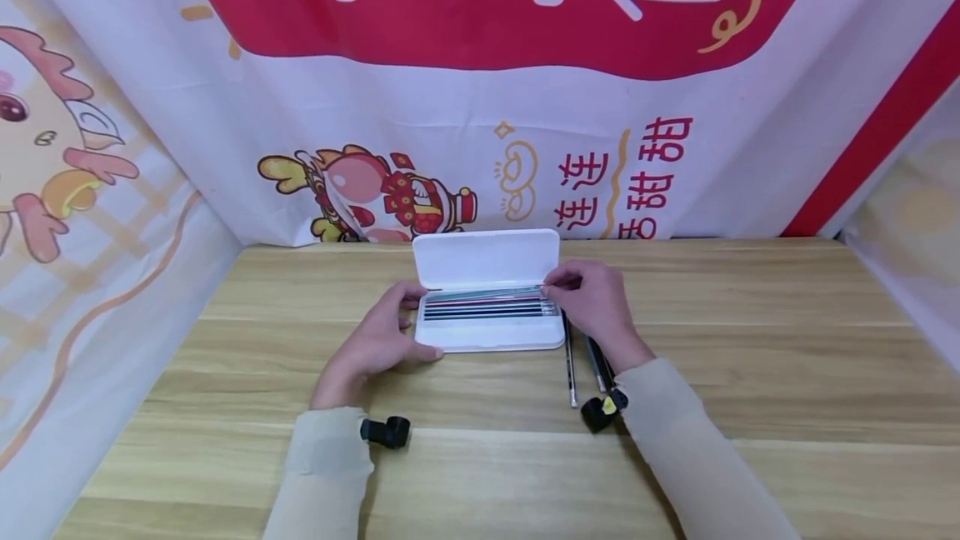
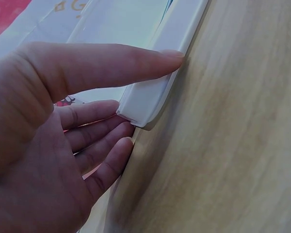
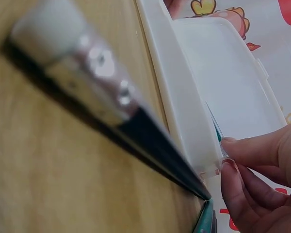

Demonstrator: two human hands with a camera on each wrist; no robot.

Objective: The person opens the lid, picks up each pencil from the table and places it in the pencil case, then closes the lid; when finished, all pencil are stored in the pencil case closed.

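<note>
An open white pencil case lies on the table, its lid tipped up at the back. Several dark, red and teal pencils lie side by side inside it. My left hand holds the case by its left end, with the thumb along the near wall and the other fingers at the end corner. At the case's right end, my right hand pinches a teal pencil between thumb and forefinger. Most of that pencil is hidden by the case wall in the right wrist view.
Right of the case, a dark pencil with a white eraser lies on the wooden table. More dark pencils lie partly under my right wrist. A printed cloth hangs behind the table's back edge.
</note>
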